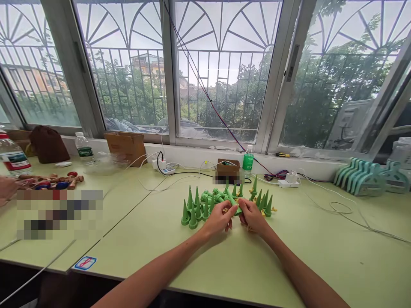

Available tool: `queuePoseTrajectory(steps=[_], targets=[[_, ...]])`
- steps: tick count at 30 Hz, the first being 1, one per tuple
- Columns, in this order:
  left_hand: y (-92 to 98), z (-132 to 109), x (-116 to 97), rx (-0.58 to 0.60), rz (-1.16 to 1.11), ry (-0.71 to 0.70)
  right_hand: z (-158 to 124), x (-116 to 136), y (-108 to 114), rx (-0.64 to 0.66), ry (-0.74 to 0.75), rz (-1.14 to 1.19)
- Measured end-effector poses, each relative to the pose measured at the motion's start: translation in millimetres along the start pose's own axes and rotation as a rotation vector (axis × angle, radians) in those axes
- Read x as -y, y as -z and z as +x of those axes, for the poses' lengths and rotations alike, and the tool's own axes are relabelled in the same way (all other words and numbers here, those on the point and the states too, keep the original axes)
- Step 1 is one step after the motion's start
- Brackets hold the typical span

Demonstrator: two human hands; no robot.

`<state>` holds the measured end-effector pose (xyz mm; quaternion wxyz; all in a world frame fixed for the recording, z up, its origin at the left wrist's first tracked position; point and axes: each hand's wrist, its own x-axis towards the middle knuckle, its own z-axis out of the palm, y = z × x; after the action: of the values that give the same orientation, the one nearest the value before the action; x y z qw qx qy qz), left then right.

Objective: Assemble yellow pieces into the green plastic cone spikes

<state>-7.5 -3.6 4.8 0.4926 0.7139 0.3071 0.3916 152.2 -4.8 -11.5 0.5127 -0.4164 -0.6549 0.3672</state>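
Head view is showing the left hand [218,219] and right hand [252,217] both pinching one green cone [234,204] among standing cones [193,210].

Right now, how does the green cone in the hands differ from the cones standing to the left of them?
The held cone lies tilted between the left hand and right hand, off the table; the standing cones sit upright on the table, tips up. The held cone is gripped by both hands; the standing cones are untouched. The held cone is partly hidden by fingers; the standing ones show whole. Both are green, pointed plastic.
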Motion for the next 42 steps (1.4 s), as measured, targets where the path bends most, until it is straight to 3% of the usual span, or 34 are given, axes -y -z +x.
queuePoseTrajectory(steps=[12, 23, 36, 42], targets=[[-1.2, -3.8, 0.2, -0.117, 0.249, -0.113, 0.4, -3.0, 0.4, -0.049, -0.054, -0.060], [-2.6, -5.0, 2.8, -0.082, 0.395, -0.270, 1.2, -6.2, 0.6, -0.031, -0.102, -0.029], [-2.8, -0.9, 2.7, -0.143, 0.425, -0.304, 3.6, -0.9, -8.0, -0.129, -0.105, 0.122], [-4.1, -0.6, -1.1, -0.283, 0.393, -0.224, 3.3, 0.8, -4.9, -0.190, -0.054, 0.128]])
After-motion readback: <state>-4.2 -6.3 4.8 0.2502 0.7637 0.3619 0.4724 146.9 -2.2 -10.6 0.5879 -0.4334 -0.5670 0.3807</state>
